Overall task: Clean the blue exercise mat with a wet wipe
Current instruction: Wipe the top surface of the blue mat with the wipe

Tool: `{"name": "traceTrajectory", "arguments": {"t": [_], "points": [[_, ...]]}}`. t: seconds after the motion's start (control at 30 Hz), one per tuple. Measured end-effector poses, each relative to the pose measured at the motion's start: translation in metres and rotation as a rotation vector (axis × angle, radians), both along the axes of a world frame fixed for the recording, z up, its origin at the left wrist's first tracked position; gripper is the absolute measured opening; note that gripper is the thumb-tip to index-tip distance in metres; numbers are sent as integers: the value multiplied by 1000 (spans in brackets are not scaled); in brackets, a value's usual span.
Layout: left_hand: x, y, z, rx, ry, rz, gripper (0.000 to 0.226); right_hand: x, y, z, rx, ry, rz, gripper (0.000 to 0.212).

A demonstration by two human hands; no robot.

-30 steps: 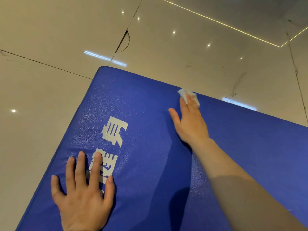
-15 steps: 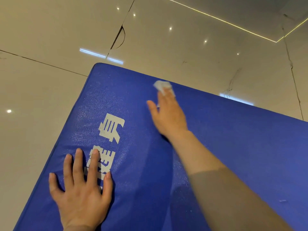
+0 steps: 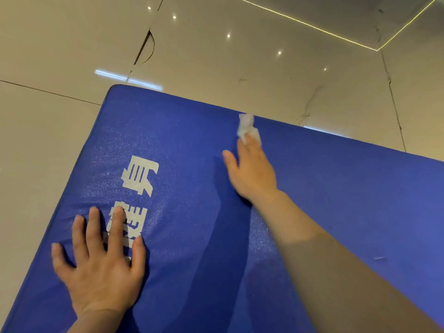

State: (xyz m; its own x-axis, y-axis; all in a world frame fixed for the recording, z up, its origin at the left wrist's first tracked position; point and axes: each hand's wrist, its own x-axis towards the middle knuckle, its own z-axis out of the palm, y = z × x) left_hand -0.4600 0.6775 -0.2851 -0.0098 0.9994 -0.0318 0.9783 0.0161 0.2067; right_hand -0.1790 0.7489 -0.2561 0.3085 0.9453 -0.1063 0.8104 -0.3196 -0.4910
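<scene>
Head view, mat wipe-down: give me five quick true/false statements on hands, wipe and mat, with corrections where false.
1. The right hand presses the wet wipe onto the blue mat near its far edge. True.
2. The left hand holds a second wipe. False: it lies flat on the mat with fingers spread and holds nothing.
3. The left hand's fingers partly cover the white lettering printed on the mat. True.
4. The wipe lies on the floor tiles beyond the mat. False: it is under the right hand's fingertips, on the mat.
5. The mat is rolled up. False: it lies flat on the floor.
</scene>
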Motion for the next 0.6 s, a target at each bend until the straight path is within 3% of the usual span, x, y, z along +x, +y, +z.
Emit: {"name": "traceTrajectory", "arguments": {"t": [0.1, 0.3, 0.47, 0.6], "points": [[0, 0, 3, -30, 19, -11, 66, -40, -17, 7, -117, 5, 111, 71], [0, 3, 12, -145, 54, -43, 73, -20, -83, 23, -214, 117, -154, 62], [2, 12, 31, -332, 48, -58, 68, -21, -152, 43, -194, 403, -383, 33], [-1, 32, 66, -540, 251, -219, 68, -58, -192, 70, -191, 935, -524, 19]]}}
